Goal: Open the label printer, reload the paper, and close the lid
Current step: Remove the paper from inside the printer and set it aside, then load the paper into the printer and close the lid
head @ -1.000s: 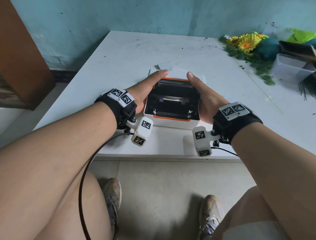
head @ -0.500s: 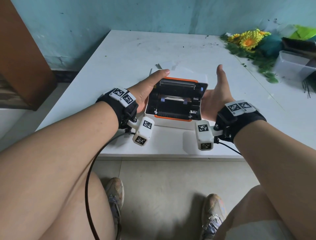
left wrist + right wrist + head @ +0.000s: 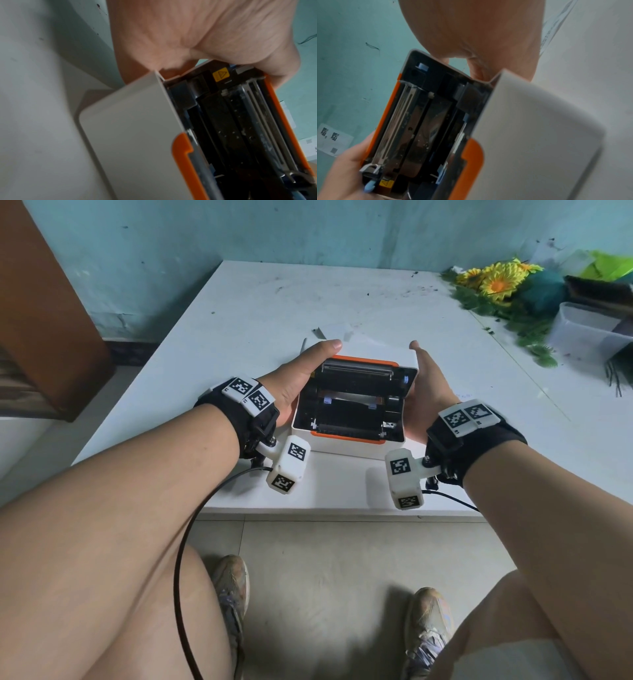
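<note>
A white label printer [image 3: 342, 448] with orange trim stands near the table's front edge, its lid [image 3: 359, 371] raised and the black paper bay bare. My left hand [image 3: 294, 381] grips the lid's left side, thumb on its top corner and fingers behind. The right hand [image 3: 428, 392] holds the lid's right side, thumb pointing up along the edge. White paper sheets [image 3: 363, 342] lie flat just behind the printer. The left wrist view shows the body's side [image 3: 128, 135] and the lid's orange rim [image 3: 281, 121]. In the right wrist view my left fingers [image 3: 347, 169] curl round the lid [image 3: 406, 121].
Artificial sunflowers [image 3: 496, 282] and a clear plastic box [image 3: 589, 333] crowd the table's far right. A brown cabinet [image 3: 44, 320] stands left of the table [image 3: 260, 313]. The table's front edge [image 3: 308, 508] runs just below my wrists, with cables hanging over it.
Half a second ago my right hand had come off the printer with the thumb spread out; it is back against the lid's right side. The left hand has kept its hold.
</note>
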`<action>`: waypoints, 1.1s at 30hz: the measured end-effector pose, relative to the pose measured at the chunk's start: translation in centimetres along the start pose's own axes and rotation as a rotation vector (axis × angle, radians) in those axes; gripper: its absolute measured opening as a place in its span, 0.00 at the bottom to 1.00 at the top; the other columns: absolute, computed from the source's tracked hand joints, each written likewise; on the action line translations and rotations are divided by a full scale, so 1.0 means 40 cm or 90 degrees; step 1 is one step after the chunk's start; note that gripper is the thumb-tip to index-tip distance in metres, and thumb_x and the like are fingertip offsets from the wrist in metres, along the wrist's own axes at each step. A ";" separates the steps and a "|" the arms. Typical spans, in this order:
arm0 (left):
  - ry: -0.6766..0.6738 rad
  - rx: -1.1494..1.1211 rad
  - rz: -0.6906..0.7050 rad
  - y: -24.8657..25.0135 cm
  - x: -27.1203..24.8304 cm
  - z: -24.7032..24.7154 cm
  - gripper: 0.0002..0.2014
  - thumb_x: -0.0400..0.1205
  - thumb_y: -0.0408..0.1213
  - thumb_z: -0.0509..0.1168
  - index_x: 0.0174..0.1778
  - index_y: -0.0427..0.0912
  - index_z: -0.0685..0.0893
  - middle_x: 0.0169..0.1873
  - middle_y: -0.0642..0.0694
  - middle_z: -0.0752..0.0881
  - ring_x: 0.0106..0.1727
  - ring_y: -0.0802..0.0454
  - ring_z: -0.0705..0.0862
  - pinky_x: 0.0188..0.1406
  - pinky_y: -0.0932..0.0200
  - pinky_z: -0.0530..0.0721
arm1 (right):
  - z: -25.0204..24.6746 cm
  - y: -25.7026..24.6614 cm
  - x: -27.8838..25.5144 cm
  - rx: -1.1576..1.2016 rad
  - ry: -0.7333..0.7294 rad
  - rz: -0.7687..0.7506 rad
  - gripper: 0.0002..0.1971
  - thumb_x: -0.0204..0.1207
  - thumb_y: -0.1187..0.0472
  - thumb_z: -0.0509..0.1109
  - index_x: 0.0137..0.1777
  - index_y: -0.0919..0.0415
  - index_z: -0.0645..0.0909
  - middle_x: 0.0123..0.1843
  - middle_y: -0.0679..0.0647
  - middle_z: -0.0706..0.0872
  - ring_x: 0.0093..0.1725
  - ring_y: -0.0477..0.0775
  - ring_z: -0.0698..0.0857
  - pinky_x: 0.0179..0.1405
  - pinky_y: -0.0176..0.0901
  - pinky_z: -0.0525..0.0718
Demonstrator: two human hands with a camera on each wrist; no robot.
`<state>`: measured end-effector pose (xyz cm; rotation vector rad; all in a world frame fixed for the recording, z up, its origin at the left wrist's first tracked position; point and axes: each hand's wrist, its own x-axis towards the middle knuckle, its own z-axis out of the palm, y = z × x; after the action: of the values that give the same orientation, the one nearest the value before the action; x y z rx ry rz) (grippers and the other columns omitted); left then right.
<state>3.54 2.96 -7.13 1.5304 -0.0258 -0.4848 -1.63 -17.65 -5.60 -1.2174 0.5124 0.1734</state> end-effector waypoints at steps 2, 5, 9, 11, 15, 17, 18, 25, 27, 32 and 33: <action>0.018 -0.001 0.001 -0.006 0.011 -0.003 0.52 0.50 0.77 0.83 0.70 0.55 0.90 0.66 0.44 0.93 0.72 0.40 0.88 0.77 0.35 0.80 | 0.005 -0.003 -0.005 -0.016 0.003 -0.004 0.36 0.88 0.27 0.57 0.69 0.57 0.89 0.65 0.63 0.96 0.64 0.68 0.96 0.69 0.64 0.89; 0.032 -0.006 0.014 -0.009 0.015 -0.005 0.52 0.49 0.76 0.83 0.70 0.55 0.91 0.65 0.46 0.93 0.71 0.41 0.89 0.77 0.35 0.80 | 0.008 -0.002 -0.009 -0.016 0.008 -0.009 0.34 0.90 0.29 0.56 0.67 0.57 0.90 0.60 0.62 0.98 0.57 0.67 0.98 0.61 0.61 0.91; 0.007 -0.021 0.021 0.005 -0.001 -0.006 0.49 0.54 0.70 0.86 0.71 0.52 0.90 0.65 0.44 0.93 0.71 0.39 0.89 0.76 0.34 0.82 | 0.010 0.001 -0.012 -0.011 0.001 -0.021 0.34 0.91 0.31 0.55 0.66 0.58 0.91 0.62 0.63 0.97 0.59 0.68 0.98 0.60 0.61 0.91; -0.018 -0.024 0.013 0.008 -0.008 -0.007 0.47 0.56 0.67 0.86 0.72 0.51 0.90 0.65 0.42 0.93 0.70 0.38 0.89 0.75 0.33 0.84 | 0.010 0.002 -0.011 -0.012 0.006 -0.024 0.34 0.91 0.31 0.54 0.66 0.58 0.91 0.62 0.63 0.98 0.59 0.67 0.97 0.60 0.60 0.92; -0.037 -0.028 0.016 0.011 -0.018 -0.003 0.44 0.61 0.64 0.84 0.73 0.49 0.89 0.65 0.40 0.93 0.68 0.38 0.91 0.71 0.32 0.87 | 0.009 0.003 -0.015 -0.019 0.005 -0.027 0.34 0.91 0.32 0.53 0.69 0.57 0.90 0.61 0.62 0.98 0.60 0.68 0.97 0.70 0.64 0.89; -0.024 -0.031 0.025 0.011 -0.019 -0.002 0.44 0.60 0.64 0.85 0.72 0.50 0.89 0.64 0.41 0.94 0.67 0.39 0.92 0.69 0.32 0.88 | 0.007 0.004 -0.013 -0.023 -0.006 -0.024 0.35 0.91 0.31 0.53 0.71 0.57 0.90 0.62 0.63 0.97 0.62 0.70 0.96 0.73 0.67 0.87; -0.013 -0.030 0.031 0.010 -0.015 -0.003 0.45 0.58 0.65 0.85 0.72 0.50 0.90 0.64 0.42 0.94 0.67 0.40 0.92 0.69 0.33 0.88 | 0.006 0.005 -0.011 -0.024 -0.013 -0.021 0.36 0.91 0.31 0.53 0.71 0.57 0.91 0.63 0.63 0.97 0.64 0.71 0.96 0.75 0.68 0.86; 0.015 -0.019 0.043 0.006 -0.011 -0.002 0.49 0.50 0.71 0.86 0.68 0.54 0.91 0.65 0.46 0.94 0.70 0.41 0.90 0.74 0.35 0.84 | 0.003 0.003 -0.005 -0.015 -0.017 -0.013 0.36 0.90 0.30 0.53 0.74 0.57 0.89 0.65 0.64 0.96 0.64 0.71 0.95 0.74 0.68 0.87; 0.013 -0.029 0.042 0.009 -0.016 -0.001 0.49 0.49 0.70 0.87 0.68 0.54 0.91 0.65 0.46 0.93 0.70 0.41 0.89 0.75 0.35 0.84 | 0.003 0.002 -0.004 -0.020 -0.020 -0.018 0.35 0.91 0.32 0.53 0.74 0.58 0.89 0.65 0.63 0.96 0.64 0.70 0.96 0.73 0.68 0.88; -0.032 -0.028 0.030 0.022 -0.044 0.007 0.35 0.70 0.60 0.80 0.72 0.49 0.89 0.64 0.41 0.94 0.66 0.39 0.92 0.71 0.33 0.87 | 0.014 -0.001 -0.013 -0.032 0.010 -0.021 0.32 0.92 0.34 0.54 0.69 0.57 0.91 0.61 0.62 0.98 0.60 0.69 0.97 0.68 0.66 0.91; -0.039 -0.029 0.027 0.022 -0.047 0.007 0.35 0.71 0.59 0.79 0.73 0.48 0.88 0.64 0.39 0.94 0.65 0.39 0.93 0.70 0.33 0.88 | 0.015 -0.001 -0.015 -0.029 0.016 -0.021 0.33 0.92 0.34 0.54 0.69 0.57 0.91 0.61 0.62 0.98 0.63 0.70 0.96 0.70 0.67 0.90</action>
<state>2.01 3.24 -5.76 1.4672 -0.0947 -0.4951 -1.96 -17.02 -5.16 -1.2737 0.5121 0.1428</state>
